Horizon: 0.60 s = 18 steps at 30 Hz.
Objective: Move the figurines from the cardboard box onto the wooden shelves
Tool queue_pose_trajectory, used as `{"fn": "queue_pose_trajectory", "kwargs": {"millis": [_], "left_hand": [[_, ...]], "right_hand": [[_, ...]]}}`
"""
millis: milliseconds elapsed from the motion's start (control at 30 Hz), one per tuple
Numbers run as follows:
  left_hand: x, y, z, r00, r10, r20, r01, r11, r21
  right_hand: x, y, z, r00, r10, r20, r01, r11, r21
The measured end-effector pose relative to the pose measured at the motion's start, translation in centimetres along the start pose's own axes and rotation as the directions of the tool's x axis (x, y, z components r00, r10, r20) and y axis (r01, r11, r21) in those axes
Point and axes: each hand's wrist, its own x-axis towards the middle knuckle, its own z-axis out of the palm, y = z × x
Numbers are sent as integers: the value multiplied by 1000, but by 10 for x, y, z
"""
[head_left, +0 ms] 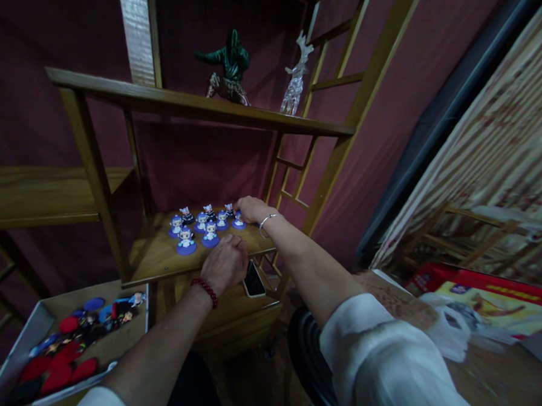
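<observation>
Several small figurines with blue round bases stand in rows on the wooden shelf (151, 258). Behind them are darker figurines, one of them (187, 215) at the back left. My right hand (252, 210) reaches to the right end of the rows, its fingertips at a blue-based figurine (238, 220); the fingers are bent and partly hidden. My left hand (226, 263), with a red bead bracelet (206, 290), is curled at the shelf's front edge, just below a front figurine (210, 234). What its fingers hold, if anything, is hidden.
An open box (28, 337) with figurines and red and blue bases lies at the lower left. A phone (254, 281) rests below the shelf. Above stand a green hooded statue (233, 62) and a clear deer figure (295, 77). A black stool (306, 352) is below my right arm.
</observation>
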Motion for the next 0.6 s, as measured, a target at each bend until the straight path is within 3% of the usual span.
{"fn": "queue_pose_trajectory", "kwargs": {"millis": [200, 367, 600], "left_hand": [[0, 1, 0, 1000, 10, 4, -10, 1000, -9], [-1, 0, 0, 1000, 13, -1, -13, 1000, -13], [-2, -1, 0, 1000, 21, 7, -21, 1000, 1]], "right_hand": [[-1, -2, 0, 1000, 2, 4, -2, 1000, 9], [-2, 16, 2, 999, -17, -48, 21, 997, 80], [-23, 59, 6, 962, 175, -210, -150, 980, 130]]}}
